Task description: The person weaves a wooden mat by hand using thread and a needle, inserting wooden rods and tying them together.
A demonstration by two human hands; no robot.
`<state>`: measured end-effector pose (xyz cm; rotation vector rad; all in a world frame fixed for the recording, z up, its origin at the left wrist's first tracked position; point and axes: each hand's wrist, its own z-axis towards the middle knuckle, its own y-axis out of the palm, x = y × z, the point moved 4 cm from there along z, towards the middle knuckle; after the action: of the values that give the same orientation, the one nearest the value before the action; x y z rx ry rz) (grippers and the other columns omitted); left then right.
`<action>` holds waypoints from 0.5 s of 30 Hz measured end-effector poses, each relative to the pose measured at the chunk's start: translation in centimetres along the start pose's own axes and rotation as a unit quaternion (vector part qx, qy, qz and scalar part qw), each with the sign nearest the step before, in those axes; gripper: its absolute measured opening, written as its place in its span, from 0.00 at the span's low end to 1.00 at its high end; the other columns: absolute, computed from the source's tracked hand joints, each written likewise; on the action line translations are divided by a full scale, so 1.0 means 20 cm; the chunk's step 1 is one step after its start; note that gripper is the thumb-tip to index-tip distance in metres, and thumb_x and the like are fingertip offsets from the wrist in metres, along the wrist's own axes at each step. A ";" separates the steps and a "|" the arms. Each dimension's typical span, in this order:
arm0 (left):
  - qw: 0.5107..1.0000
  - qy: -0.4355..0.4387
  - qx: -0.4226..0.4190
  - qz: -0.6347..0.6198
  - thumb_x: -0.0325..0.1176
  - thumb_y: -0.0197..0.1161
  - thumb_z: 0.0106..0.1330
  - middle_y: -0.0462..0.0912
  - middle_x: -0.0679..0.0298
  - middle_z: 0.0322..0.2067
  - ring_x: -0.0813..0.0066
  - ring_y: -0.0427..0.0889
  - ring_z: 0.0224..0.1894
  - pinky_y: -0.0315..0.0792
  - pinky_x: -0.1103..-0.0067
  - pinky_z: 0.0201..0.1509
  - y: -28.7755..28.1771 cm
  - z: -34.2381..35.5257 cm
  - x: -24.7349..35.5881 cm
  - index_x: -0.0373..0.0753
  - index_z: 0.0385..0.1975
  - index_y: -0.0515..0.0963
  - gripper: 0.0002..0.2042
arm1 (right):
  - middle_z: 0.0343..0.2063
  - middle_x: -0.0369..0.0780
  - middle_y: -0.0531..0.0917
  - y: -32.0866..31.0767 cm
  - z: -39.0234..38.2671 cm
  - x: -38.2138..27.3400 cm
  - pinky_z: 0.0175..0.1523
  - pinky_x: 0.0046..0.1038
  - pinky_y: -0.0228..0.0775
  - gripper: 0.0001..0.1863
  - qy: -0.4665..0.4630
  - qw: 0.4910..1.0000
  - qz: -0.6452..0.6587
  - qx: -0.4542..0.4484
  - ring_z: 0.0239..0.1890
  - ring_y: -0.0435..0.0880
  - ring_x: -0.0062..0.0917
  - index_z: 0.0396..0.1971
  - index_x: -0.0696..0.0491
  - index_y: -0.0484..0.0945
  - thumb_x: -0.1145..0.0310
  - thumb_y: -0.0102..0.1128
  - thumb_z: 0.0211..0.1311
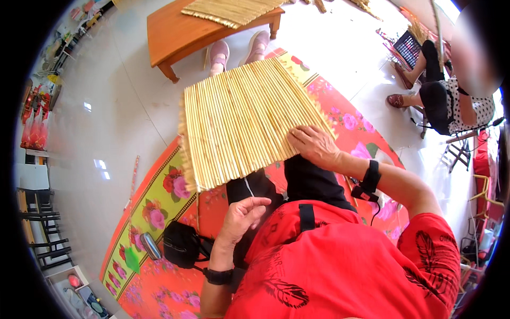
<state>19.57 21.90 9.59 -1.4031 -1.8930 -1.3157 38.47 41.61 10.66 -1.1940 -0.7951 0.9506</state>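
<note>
Above rug, stalk mat under right grip (closure unclear), beyond left grip, closed on string

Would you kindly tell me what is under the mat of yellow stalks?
Beneath the mat, black trousers and a red floral floor covering show at its near edge; anything further in is covered.

The mat is golden yellow, the shirt feather-printed red and black, the rug pink-flowered red.
</note>
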 end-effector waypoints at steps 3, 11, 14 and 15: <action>1.000 -0.012 -0.012 0.012 0.30 0.60 0.66 0.72 0.75 0.20 0.90 0.66 0.18 0.61 0.90 0.22 -0.03 0.08 0.02 0.30 0.45 0.77 0.12 | 0.50 0.42 0.76 0.01 0.00 -0.04 0.58 0.35 0.66 0.29 0.057 0.993 0.099 0.006 0.55 0.73 0.36 0.52 0.57 0.72 0.64 0.64 0.47; 0.996 0.053 -0.047 -0.050 0.35 0.52 0.71 0.71 0.69 0.25 0.80 0.71 0.27 0.68 0.84 0.35 0.10 0.39 0.25 0.29 0.59 0.66 0.21 | 0.37 0.44 0.81 0.06 0.02 -0.09 0.46 0.30 0.74 0.13 0.189 0.845 0.500 0.020 0.41 0.81 0.34 0.42 0.59 0.76 0.69 0.58 0.58; 0.994 0.097 -0.023 -0.040 0.32 0.50 0.71 0.74 0.68 0.28 0.82 0.74 0.29 0.69 0.85 0.37 0.13 0.47 0.24 0.33 0.66 0.57 0.25 | 0.25 0.39 0.81 0.14 0.01 -0.15 0.34 0.22 0.73 0.10 0.314 0.605 0.732 0.003 0.29 0.81 0.21 0.39 0.59 0.76 0.67 0.54 0.66; 0.994 0.095 -0.015 -0.043 0.33 0.52 0.71 0.75 0.67 0.28 0.80 0.74 0.29 0.70 0.84 0.37 0.15 0.48 0.23 0.34 0.67 0.55 0.27 | 0.23 0.38 0.81 0.13 0.01 -0.18 0.31 0.20 0.72 0.10 0.336 0.516 0.788 -0.013 0.26 0.80 0.19 0.39 0.59 0.76 0.67 0.54 0.67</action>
<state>22.18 32.54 10.09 -1.1763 -1.8309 -1.4674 36.30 38.65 8.13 -2.0376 1.3103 1.6061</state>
